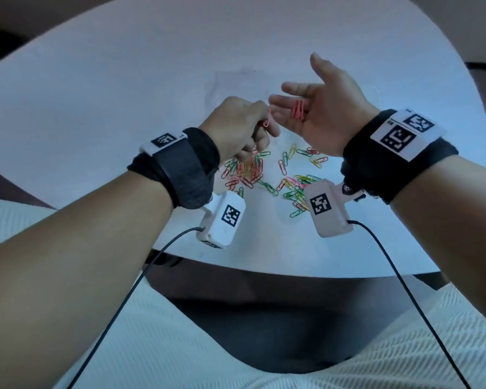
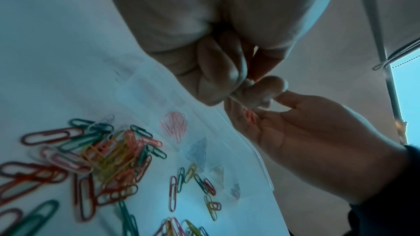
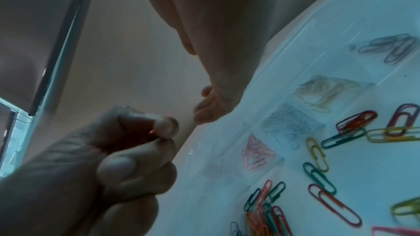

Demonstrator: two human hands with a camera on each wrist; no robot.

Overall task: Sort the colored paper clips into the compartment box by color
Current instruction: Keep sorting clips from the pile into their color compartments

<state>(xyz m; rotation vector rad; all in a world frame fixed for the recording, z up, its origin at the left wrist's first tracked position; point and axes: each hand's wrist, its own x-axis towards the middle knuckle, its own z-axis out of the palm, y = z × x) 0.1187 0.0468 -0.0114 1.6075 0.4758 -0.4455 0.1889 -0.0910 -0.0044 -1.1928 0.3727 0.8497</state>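
Observation:
My left hand (image 1: 260, 126) pinches one pinkish-red paper clip (image 1: 267, 122) between thumb and fingertips, just left of my right hand (image 1: 320, 102). The right hand is held palm up and flat above the table, and a few pinkish-red clips (image 1: 298, 110) lie across its fingers. Below both hands a loose pile of mixed clips (image 1: 264, 175) is spread on the white table. The clear compartment box (image 3: 341, 15) stands beyond the pile. It holds a pink group (image 3: 256, 153), a grey-blue group (image 3: 288, 125), a yellow group (image 3: 325, 92) and a dark group (image 3: 390, 47) in separate cells.
The round white table (image 1: 96, 88) has its front edge close to my lap. Camera cables (image 1: 141, 279) hang from both wrists over that edge. The box is nearly see-through and faint in the head view.

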